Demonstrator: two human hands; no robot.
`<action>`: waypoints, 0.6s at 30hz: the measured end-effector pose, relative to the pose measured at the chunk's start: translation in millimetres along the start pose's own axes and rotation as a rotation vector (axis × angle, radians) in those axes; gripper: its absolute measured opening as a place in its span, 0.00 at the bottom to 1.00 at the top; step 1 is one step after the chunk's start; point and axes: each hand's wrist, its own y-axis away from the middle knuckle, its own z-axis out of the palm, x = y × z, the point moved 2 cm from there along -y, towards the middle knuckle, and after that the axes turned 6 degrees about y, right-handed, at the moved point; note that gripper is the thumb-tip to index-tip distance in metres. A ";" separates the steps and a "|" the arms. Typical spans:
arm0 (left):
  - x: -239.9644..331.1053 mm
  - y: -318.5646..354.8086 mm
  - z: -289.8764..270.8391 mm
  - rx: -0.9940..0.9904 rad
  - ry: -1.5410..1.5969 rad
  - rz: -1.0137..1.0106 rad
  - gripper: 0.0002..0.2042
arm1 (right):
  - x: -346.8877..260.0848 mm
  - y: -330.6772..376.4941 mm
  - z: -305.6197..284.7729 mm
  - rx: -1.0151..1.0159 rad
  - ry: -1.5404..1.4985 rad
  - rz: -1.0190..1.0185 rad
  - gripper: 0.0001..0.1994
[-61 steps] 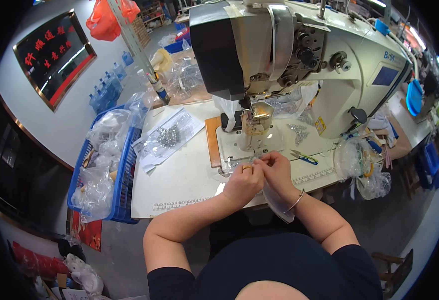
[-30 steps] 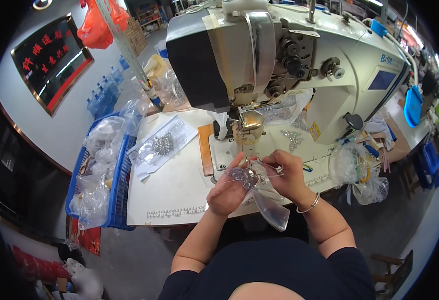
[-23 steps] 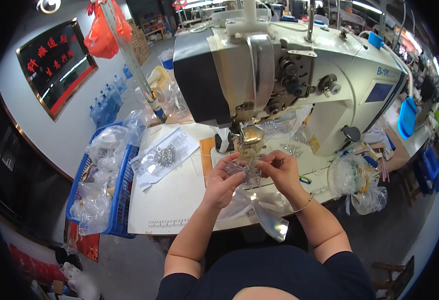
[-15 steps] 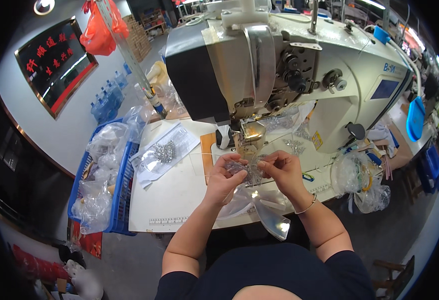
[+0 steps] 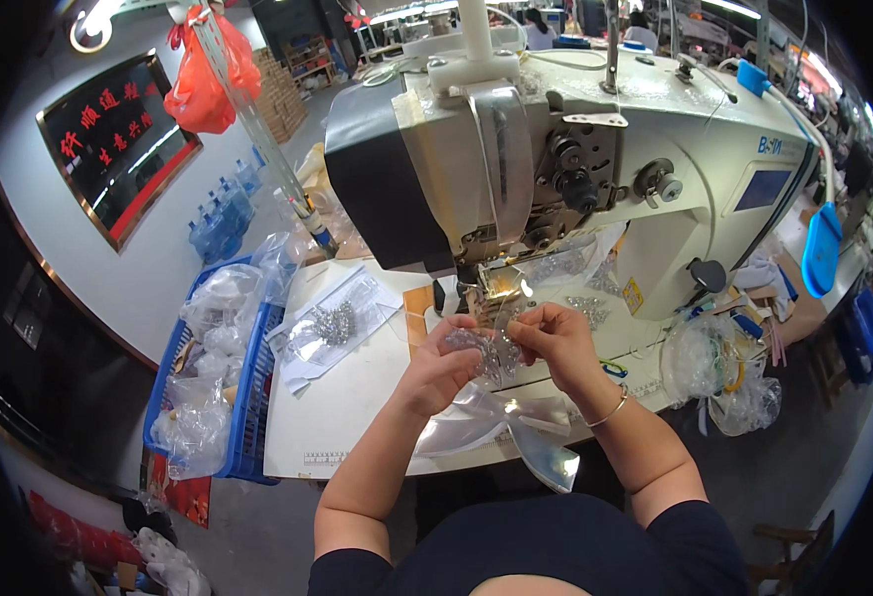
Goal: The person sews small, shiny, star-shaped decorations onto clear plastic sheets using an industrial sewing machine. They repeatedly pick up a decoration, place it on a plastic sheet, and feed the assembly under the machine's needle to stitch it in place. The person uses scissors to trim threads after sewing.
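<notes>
In front of the sewing machine's [image 5: 680, 159] needle area, both hands hold a clear, silvery, glittering plastic piece [image 5: 499, 360]. My left hand [image 5: 432, 372] has its fingers and thumb closed around the piece's left side. With thumb and forefinger, my right hand [image 5: 561, 346] pinches the upper right part. Fingers hide much of the piece, so its exact kind is unclear. Just below the hands, shiny clear plastic strips shaped like a bow [image 5: 538, 452] lie across the table's front edge, one end hanging over it.
Left on the white table [image 5: 342, 417] lies a clear bag of silvery bits [image 5: 329, 326] on paper. More silvery pieces [image 5: 587, 310] lie under the machine arm. A blue basket of plastic bags [image 5: 249, 412] stands at the left; clear plastic wrapping [image 5: 693, 343] bulges at the right.
The whole view has shifted a little. My left fingers have loosened slightly and the hands have turned the clear piece, so more of it shows between them.
</notes>
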 end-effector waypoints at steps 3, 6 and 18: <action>-17.1 11.4 -6.4 -0.026 0.015 -0.045 0.26 | 4.1 18.1 2.5 0.046 0.153 -0.040 0.08; -38.9 23.6 -6.6 -0.059 0.077 0.073 0.26 | 10.7 35.6 4.3 0.062 0.305 -0.119 0.07; -62.2 48.1 -9.0 0.080 -0.015 0.232 0.18 | 2.9 59.7 0.3 -0.060 0.356 -0.088 0.12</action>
